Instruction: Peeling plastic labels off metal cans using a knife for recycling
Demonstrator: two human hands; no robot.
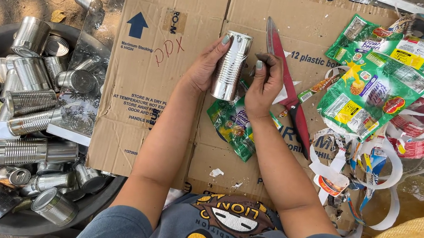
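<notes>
Head view: bare can (231, 66) upright, long axis vertical.

The person wears a grey-blue short-sleeved T-shirt (160, 237) whose sleeves end above the elbows, leaving both forearms bare. Across its chest runs a printed design (233, 233): fat yellow letters with dark outlines below a round cartoon figure in brown, white and black, framed by smaller yellow lettering. The left hand (205, 68) and the right hand (263, 85) are bare, without rings, watch or gloves, and the visible fingernails carry a pale greenish-grey polish.
</notes>
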